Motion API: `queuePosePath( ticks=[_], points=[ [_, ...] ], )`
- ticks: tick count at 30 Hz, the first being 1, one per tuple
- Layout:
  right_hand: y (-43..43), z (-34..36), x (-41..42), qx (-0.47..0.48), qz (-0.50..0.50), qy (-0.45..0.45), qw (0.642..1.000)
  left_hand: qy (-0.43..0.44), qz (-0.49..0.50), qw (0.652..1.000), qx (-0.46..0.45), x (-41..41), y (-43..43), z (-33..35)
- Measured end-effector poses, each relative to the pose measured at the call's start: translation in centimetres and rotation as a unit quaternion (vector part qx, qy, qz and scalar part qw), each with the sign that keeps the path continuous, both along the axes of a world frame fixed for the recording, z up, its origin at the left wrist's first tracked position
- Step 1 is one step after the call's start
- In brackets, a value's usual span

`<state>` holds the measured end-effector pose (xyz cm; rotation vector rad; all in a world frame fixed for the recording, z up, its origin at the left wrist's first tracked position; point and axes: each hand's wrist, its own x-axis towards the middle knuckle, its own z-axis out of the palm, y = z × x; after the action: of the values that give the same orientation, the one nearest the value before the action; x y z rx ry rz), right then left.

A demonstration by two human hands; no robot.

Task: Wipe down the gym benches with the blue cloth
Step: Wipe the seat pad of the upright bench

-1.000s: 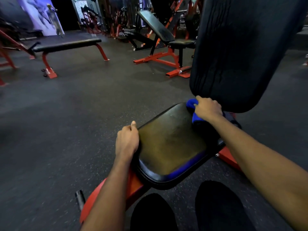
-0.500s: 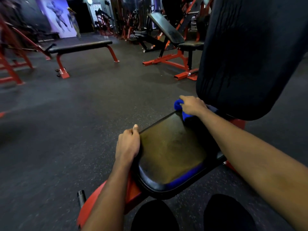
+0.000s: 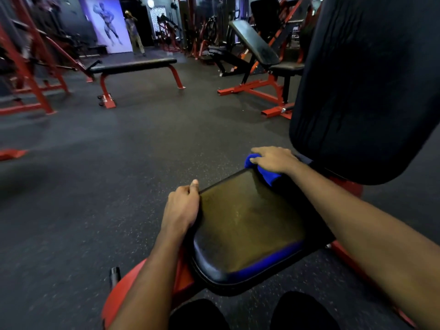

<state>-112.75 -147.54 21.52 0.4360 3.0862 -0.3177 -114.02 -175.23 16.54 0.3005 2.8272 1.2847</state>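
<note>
A: Where do we have the blue cloth (image 3: 266,173)?

B: Bunched at the far left corner of the seat pad (image 3: 247,225), just below the backrest (image 3: 364,86). We see the right hand (image 3: 273,159) on top of it, fingers curved over the wad & pressing it onto the vinyl. One blue fold pokes out past the fingertips, another below the wrist.

A: And the left hand (image 3: 182,210)?

B: Clamped on the pad's left edge, fingers wrapped down the side, thumb lying along the top rim. We can't see the fingertips.

A: Vs. a sec ago?

B: Then we had the cloth further right along the pad's far edge, w/ the knuckles bunched up. Half a sec ago it had reached the corner, and it's there now w/ the hand lying flatter. The left hand hasn't shifted its grip. The flat bench (image 3: 133,65) also sits nearer centre of our view than it did.

A: The rest?

B: The pad is black w/ a blue strip on the near side and a dull yellowish top, and it sits on a red frame (image 3: 123,289). Two dark knees (image 3: 197,315) show at the bottom edge. Beyond that we see a dark speckled floor (image 3: 119,163) and the flat bench on red legs. There's an incline bench (image 3: 257,44) to the right and red racks on the left. In the bg there's a poster (image 3: 109,22) of a muscular figure, w/ a person (image 3: 134,29) standing just beside it.
</note>
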Motion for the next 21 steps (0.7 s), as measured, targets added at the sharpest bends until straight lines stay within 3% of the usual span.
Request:
queuePosePath(
  ticks=[2,4,7,12,14,17,21],
  points=[
    [1.2,0.1,0.7,-0.031,0.030,0.004,0.999,0.003,-0.004,1.000,-0.001,0.0,0.1,0.1],
    [2.0,0.6,0.0,-0.046,-0.010,-0.027,0.998,0.004,-0.005,1.000,-0.005,-0.1,0.0,0.0],
    [0.7,1.1,-2.1,0.006,-0.071,-0.084,0.994,0.004,0.002,1.000,-0.007,-0.1,0.1,-0.1],
    [-3.0,-0.6,-2.9,0.042,0.052,-0.070,0.995,0.004,0.007,1.000,-0.006,0.1,0.1,0.0],
    [-2.2,-0.3,-2.1,0.013,0.070,-0.058,0.996,0.002,0.009,1.000,-0.006,0.1,0.1,0.1],
    [0.2,0.6,-2.3,-0.010,0.016,-0.079,0.997,-0.001,0.006,1.000,-0.004,0.1,0.0,0.2],
    [-1.5,0.7,-3.0,0.060,-0.038,-0.085,0.994,0.002,0.010,1.000,-0.006,0.1,0.0,0.0]
  ],
)
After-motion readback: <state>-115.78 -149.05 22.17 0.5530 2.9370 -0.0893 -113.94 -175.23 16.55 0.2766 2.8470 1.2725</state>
